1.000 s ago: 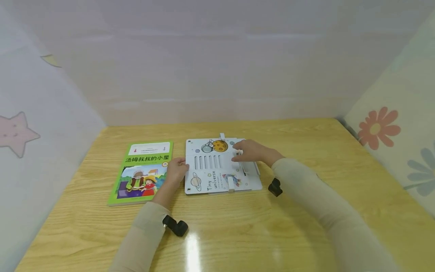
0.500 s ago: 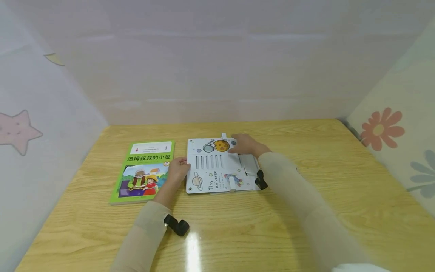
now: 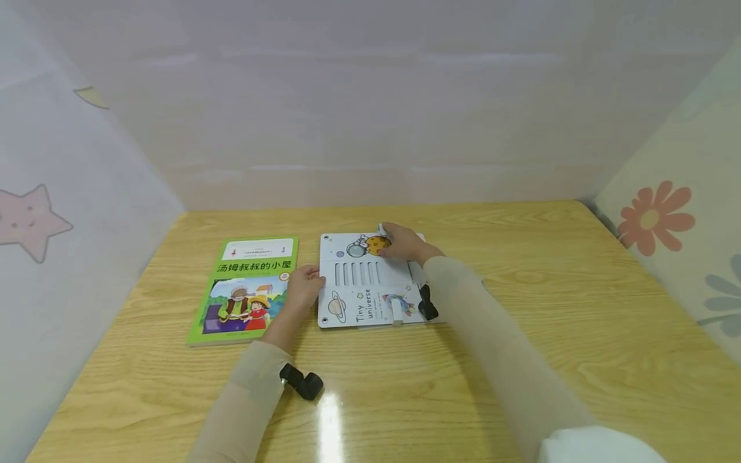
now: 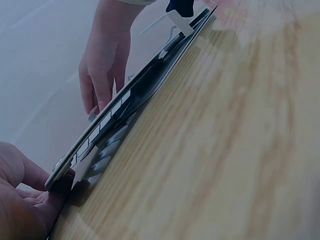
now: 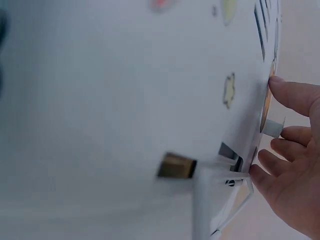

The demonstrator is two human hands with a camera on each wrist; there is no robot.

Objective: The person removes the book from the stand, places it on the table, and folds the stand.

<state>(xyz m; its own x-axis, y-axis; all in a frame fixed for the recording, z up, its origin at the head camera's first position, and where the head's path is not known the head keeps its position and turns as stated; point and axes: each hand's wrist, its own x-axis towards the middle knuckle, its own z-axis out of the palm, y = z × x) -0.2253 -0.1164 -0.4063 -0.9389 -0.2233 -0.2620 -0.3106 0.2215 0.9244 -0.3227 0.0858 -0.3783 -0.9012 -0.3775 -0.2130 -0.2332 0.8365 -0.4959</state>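
Note:
A white book stand (image 3: 347, 292) printed with an astronaut, a ringed planet and "Tiny universe" lies on the table in the head view. My left hand (image 3: 303, 287) pinches its left edge; in the left wrist view that thumb is on top and the fingers (image 4: 37, 202) are underneath. At the far edge, my right hand (image 3: 405, 243) holds the board beside a small white clip tab (image 5: 272, 128). Its thumb (image 5: 292, 94) touches the printed face, and the other fingers curl around the edge by the tab. The right forearm covers the board's right part.
A green picture book (image 3: 249, 289) lies flat left of the stand, close to my left forearm. A second white clip (image 3: 397, 312) sits on the stand's near edge. The wooden table (image 3: 382, 399) ends at a pale cloth wall (image 3: 370, 128) behind.
My right hand has moved left along the stand's far edge, from the right part to the clip tab by the astronaut picture. The left hand stays at the left edge.

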